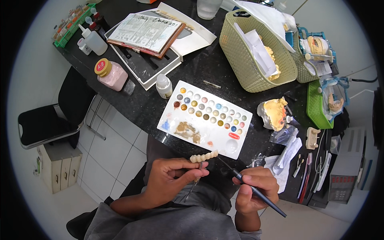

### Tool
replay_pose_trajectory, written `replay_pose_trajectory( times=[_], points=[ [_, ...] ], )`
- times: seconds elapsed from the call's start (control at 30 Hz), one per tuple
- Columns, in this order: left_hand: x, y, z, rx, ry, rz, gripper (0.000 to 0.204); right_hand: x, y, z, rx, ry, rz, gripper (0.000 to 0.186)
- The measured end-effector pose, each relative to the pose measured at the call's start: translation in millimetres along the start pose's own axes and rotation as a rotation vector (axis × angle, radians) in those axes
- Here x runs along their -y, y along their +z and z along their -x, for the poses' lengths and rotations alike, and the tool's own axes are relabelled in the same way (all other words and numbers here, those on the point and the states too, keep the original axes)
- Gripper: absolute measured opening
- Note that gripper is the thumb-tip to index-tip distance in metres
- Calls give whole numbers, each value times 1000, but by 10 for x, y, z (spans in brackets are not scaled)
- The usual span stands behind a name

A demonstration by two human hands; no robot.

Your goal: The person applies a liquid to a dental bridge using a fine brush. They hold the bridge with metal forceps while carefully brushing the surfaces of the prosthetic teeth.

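Note:
My left hand (172, 180) is closed, with thumb and fingers pinching a slim metal clamp (193, 189) whose shafts hang below the fingers. At its top sits a dental bridge (204, 156), a row of several cream-coloured teeth, just above my fingertips. A thin fine-tipped brush (258, 193) with a dark blue handle is gripped in my right hand (258, 188). Its tip points up-left, close to the right end of the bridge; contact cannot be made out. Beyond both hands lies a white palette (168, 118) with several wells of coloured paste and brown smears on its flat part.
A yellow-cast dental model (273, 114) stands right of the palette. Behind are a beige basket (256, 60), a white bottle (163, 87) and a pink-filled jar (112, 76). Crumpled tissue (285, 158) and several slim tools lie at the right. A chair (52, 114) stands left of the black table.

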State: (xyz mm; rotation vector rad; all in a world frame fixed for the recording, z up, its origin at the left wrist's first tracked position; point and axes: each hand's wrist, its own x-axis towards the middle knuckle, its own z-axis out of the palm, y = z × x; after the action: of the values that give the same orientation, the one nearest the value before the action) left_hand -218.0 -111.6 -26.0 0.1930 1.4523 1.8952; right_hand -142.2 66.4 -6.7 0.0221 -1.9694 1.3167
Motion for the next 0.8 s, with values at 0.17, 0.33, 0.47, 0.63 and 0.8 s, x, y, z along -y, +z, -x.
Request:
replay_pose_trajectory(
  times=[0.17, 0.33, 0.47, 0.63, 0.8],
  points=[
    [0, 10, -3, 6, 11, 1, 17, 2, 35, -24, -4, 7, 16, 13],
    [27, 0, 6, 3, 39, -21, 17, -19, 26, -28, 40, -1, 36, 11],
    [21, 1, -6, 13, 39, -21, 17, -10, 15, -29, 15, 4, 35, 9],
    [21, 9, 0, 1, 44, 2, 17, -5, 20, -33, 27, 16, 32, 9],
    [-26, 41, -4, -34, 21, -32, 14, 13, 35, -34, 1, 51, 27, 10]
  ],
)
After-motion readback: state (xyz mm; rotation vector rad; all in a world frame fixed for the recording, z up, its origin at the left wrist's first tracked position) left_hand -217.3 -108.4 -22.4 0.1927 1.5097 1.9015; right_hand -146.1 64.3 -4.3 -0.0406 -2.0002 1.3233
